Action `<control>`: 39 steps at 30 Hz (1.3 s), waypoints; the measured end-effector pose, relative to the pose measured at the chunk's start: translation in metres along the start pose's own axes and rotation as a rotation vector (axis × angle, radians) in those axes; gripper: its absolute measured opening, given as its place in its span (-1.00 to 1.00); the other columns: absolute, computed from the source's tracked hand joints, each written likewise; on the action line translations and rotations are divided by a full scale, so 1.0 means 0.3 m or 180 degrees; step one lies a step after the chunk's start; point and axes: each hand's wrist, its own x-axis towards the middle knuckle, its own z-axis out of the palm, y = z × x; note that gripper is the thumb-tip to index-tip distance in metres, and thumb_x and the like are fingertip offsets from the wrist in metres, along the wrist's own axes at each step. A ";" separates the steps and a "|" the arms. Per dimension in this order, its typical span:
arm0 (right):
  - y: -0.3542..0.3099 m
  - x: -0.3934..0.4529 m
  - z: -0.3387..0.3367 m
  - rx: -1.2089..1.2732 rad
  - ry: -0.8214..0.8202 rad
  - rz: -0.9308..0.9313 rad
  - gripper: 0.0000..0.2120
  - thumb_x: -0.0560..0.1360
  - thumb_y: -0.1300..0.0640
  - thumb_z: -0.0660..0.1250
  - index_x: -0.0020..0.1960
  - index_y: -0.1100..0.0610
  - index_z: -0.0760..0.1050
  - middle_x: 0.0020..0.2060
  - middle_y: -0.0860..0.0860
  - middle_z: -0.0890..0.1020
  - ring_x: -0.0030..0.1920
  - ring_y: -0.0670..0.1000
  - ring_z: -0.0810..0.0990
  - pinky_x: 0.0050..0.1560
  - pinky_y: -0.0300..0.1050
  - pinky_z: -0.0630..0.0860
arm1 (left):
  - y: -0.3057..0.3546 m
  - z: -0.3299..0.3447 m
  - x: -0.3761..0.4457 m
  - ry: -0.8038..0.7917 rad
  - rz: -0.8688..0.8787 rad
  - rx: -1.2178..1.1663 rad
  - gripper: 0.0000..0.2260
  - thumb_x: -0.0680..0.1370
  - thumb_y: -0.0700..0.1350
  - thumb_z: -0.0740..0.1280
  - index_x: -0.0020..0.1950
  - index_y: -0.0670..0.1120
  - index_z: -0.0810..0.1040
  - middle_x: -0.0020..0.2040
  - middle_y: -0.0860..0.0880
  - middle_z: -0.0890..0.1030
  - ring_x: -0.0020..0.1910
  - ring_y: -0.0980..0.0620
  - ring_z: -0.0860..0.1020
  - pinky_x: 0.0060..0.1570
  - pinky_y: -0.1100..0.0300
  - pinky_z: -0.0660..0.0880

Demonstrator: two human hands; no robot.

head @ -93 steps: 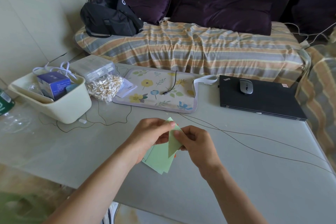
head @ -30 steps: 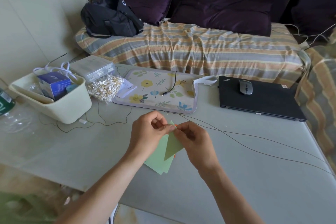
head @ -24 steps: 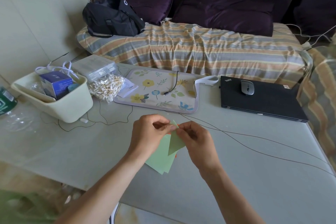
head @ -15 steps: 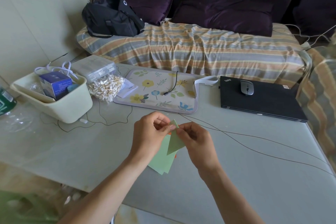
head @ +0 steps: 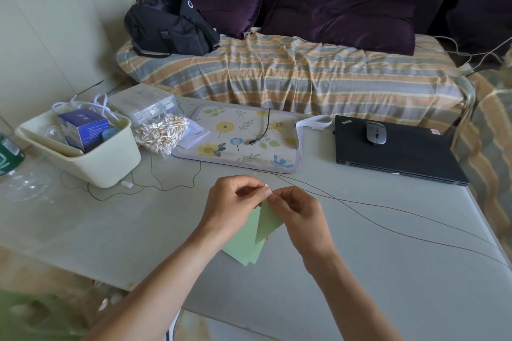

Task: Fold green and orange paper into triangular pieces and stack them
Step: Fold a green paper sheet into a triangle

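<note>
Low in the centre of the frame, two forearms reach in over the near edge of the tabletop, and the left hand and right hand meet just above it, fingers of both pinched shut on the top corner of a folded green piece that hangs down as a narrow triangle. Under it, flat on the tabletop, lie the loose green sheets, with a sliver of orange paper peeping out at their right edge; no finished stack is visible, so the task looks early on. The step in hand seems to be sharpening the fold at the tip, and doing it well probably means lining the edges up exactly before pressing, then running a nail along the crease while the other hand holds the point firm. A thin dark cable crosses the tabletop just beyond the hands and could snag the paper. Further up the frame sit a floral mat, a cream bin at the left and a closed laptop at the right carrying a mouse, with a striped sofa behind.
</note>
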 end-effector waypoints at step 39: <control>0.019 0.026 -0.025 0.0038 0.0439 0.0106 -0.96 0.54 0.12 0.42 -0.03 -0.01 0.62 -0.25 -0.06 0.69 -0.21 -0.07 0.64 -0.05 -0.02 0.60 | -0.035 0.000 0.003 -0.0776 -0.0122 0.0748 -0.84 0.47 -0.20 0.46 -0.04 0.01 0.58 -0.14 0.06 0.68 -0.16 0.06 0.63 -0.17 0.18 0.52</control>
